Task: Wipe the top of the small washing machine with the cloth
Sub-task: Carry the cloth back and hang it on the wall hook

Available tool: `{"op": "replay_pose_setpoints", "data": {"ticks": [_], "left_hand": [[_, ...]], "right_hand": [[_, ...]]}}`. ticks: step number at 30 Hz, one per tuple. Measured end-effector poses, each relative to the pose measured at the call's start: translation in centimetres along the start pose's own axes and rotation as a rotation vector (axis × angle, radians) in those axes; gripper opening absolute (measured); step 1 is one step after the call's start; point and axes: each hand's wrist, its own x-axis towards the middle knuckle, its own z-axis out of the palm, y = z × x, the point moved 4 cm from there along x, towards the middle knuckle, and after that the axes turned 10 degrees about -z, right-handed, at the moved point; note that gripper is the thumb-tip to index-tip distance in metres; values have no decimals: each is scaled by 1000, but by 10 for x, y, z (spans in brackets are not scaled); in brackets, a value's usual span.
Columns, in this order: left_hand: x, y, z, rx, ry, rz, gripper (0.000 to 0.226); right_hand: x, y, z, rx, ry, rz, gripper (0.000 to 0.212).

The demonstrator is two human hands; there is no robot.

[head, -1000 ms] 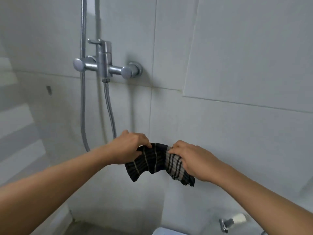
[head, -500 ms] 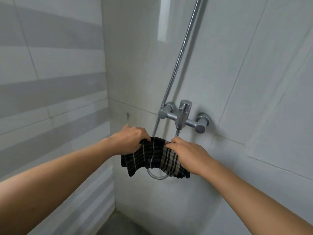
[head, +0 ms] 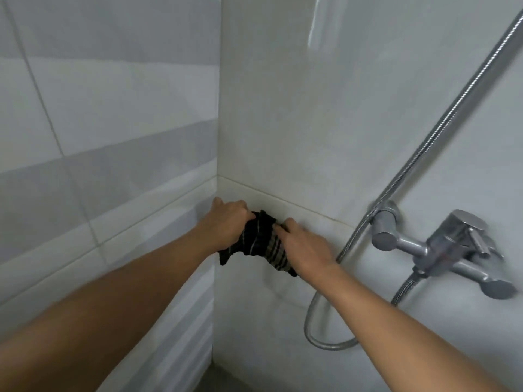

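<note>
- My left hand [head: 226, 222] and right hand [head: 304, 247] both grip the dark striped cloth [head: 259, 241].
- No washing machine here, so I think the wiping has not started.

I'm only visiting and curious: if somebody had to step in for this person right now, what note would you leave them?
Left hand: gripping the left end of the dark striped cloth.
Right hand: gripping its right end.
The cloth is bunched between both hands, held in the air near the tiled corner, left of the shower tap.
Done: cloth is in hand.
Left: the washing machine is not in view; find it and wipe its top.
</note>
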Motion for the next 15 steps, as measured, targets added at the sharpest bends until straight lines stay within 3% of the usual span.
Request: {"op": "replay_pose_setpoints", "data": {"ticks": [6, 9, 12, 15], "left_hand": [[33, -19, 39, -128, 12, -26, 25], [34, -21, 60, -237, -16, -31, 30], [30, -21, 75, -421, -101, -59, 33], [26, -18, 85, -444, -145, -60, 33]], "right_hand": [[37, 1, 28, -203, 19, 24, 80], [45, 2, 49, -192, 71, 28, 74], [41, -5, 59, -73, 0, 98, 73], [38, -10, 76, 51, -18, 179, 74]]}}
